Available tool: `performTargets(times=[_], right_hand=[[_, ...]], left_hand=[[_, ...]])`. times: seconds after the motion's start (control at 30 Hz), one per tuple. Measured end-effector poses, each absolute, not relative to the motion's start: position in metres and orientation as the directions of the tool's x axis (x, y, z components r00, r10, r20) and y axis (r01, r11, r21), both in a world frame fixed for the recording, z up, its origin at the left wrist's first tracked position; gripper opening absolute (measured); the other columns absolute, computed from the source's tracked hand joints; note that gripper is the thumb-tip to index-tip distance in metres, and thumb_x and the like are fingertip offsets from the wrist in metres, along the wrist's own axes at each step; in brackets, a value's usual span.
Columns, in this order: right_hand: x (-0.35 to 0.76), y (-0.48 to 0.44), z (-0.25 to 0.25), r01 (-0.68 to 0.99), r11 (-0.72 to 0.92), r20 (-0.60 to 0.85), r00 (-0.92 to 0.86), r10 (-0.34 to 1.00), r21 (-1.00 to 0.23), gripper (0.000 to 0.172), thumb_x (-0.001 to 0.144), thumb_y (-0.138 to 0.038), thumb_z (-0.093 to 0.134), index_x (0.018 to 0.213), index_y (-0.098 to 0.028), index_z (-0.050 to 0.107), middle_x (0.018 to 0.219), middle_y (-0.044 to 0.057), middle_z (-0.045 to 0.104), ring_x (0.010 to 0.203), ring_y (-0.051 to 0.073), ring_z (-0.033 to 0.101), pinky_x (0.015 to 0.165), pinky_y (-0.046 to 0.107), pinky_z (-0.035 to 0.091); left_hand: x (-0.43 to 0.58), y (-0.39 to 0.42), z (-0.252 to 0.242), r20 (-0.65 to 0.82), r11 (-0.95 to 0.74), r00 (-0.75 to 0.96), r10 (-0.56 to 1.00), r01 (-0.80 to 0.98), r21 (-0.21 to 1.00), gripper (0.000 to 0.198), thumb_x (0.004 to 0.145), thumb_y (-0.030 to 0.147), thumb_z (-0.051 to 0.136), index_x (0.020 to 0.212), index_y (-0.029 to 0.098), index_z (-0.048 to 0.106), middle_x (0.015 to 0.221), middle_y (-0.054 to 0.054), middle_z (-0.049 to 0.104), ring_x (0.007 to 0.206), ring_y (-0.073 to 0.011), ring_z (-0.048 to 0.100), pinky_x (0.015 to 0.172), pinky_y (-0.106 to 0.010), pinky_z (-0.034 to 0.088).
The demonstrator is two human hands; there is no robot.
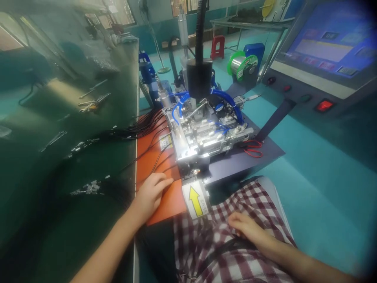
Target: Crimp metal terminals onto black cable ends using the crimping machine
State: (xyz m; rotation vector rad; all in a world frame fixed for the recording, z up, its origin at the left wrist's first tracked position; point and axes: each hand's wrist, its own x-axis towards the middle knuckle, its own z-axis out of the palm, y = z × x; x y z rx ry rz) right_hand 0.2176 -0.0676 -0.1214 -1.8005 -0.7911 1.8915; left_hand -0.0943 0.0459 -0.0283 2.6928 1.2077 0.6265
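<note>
My left hand (153,192) rests over the orange board (172,198), its fingertips bent down together near the front corner of the machine. What they pinch, if anything, is hidden under them. Thin black cables (150,121) run across the board into the side of the metal soldering-type machine (203,137). Over my lap, my right hand (246,226) is curled closed, apart from the machine; its grip is out of sight. A dark strap or cable (226,247) lies below it. Between the hands is a white plate with a yellow arrow (194,199).
On the green worktable (97,220) at left lie cable bundles with metal connectors (91,188). A control screen (330,39) stands at right. Behind the machine sits a green-rimmed solder wire spool (243,66). A black tube (199,78) hangs overhead. A red stool (218,47) is farther back.
</note>
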Motion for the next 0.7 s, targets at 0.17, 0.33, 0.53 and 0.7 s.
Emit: performTargets(times=[0.17,0.33,0.53,0.7], right_hand=[[0.216,-0.069,-0.12,0.092,-0.745,-0.75,-0.116,0.651,-0.66,0.013,0.067,-0.032,0.06,0.063,-0.022,0.053,0.062,-0.003,0.051,0.054,0.014,0.046,0.058,0.028,0.032],[0.212,-0.068,-0.12,0.077,-0.734,-0.735,-0.159,0.659,-0.675,0.015,0.069,-0.03,0.057,0.06,-0.021,0.05,0.06,-0.003,0.05,0.054,0.013,0.043,0.059,0.027,0.032],[0.211,-0.068,-0.125,0.075,-0.746,-0.744,-0.193,0.64,-0.662,0.018,0.07,-0.031,0.057,0.058,-0.02,0.05,0.058,-0.003,0.05,0.053,0.011,0.041,0.057,0.026,0.031],[0.211,-0.066,-0.13,0.09,-0.769,-0.768,-0.204,0.607,-0.632,0.019,0.07,-0.031,0.059,0.058,-0.019,0.05,0.059,-0.002,0.052,0.052,0.01,0.041,0.055,0.024,0.032]], left_hand=[[-0.095,0.045,-0.028,0.318,-0.676,0.599,0.735,0.687,0.266,0.033,0.091,0.006,0.04,0.108,0.019,0.065,0.1,-0.009,0.062,0.093,-0.019,0.059,0.078,-0.032,0.054],[-0.093,0.045,-0.026,0.321,-0.676,0.598,0.734,0.686,0.268,0.033,0.091,0.005,0.039,0.108,0.02,0.064,0.1,-0.008,0.061,0.093,-0.0182,0.06,0.078,-0.031,0.054],[-0.095,0.045,-0.029,0.327,-0.677,0.595,0.734,0.678,0.285,0.034,0.09,0.004,0.041,0.109,0.02,0.063,0.099,-0.007,0.061,0.092,-0.018,0.06,0.078,-0.03,0.053],[-0.096,0.046,-0.032,0.331,-0.668,0.582,0.743,0.683,0.297,0.033,0.09,0.004,0.041,0.109,0.02,0.063,0.1,-0.007,0.06,0.092,-0.0173,0.059,0.078,-0.029,0.052]])
